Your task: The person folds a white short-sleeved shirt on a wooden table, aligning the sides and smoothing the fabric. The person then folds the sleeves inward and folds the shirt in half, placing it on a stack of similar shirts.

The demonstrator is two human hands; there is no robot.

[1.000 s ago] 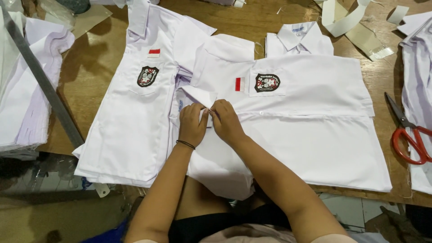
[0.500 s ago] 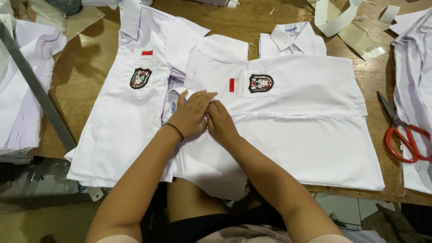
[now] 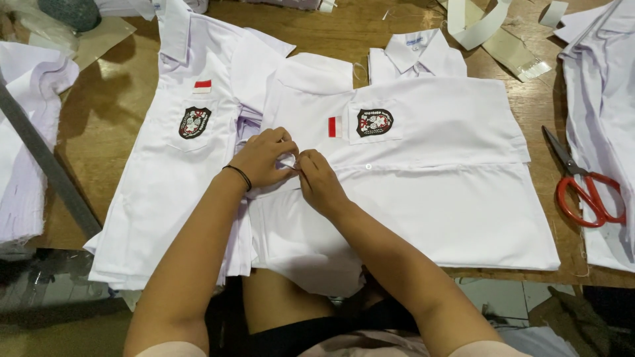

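Head view: my left hand (image 3: 263,158) and right hand (image 3: 316,178) pinch shut on the white shirt (image 3: 423,192) placket, flat on the bench (image 3: 357,26); best keep edges aligned, fabric taut.

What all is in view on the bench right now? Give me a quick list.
White short-sleeved shirt with chest badge: one, white, centre of bench, under both hands.
Stack of white badge shirts: one stack, white, left of centre.
Folded white cloth pile: one, white, far left.
White garments: a few, white, right edge.
Red-handled scissors: one, red and grey, right.
Pale paper strips: several, cream, top right.
Wooden table: one, brown.
Left hand: black wristband, pinching the centre shirt's fabric.
Right hand: pinching the same spot.
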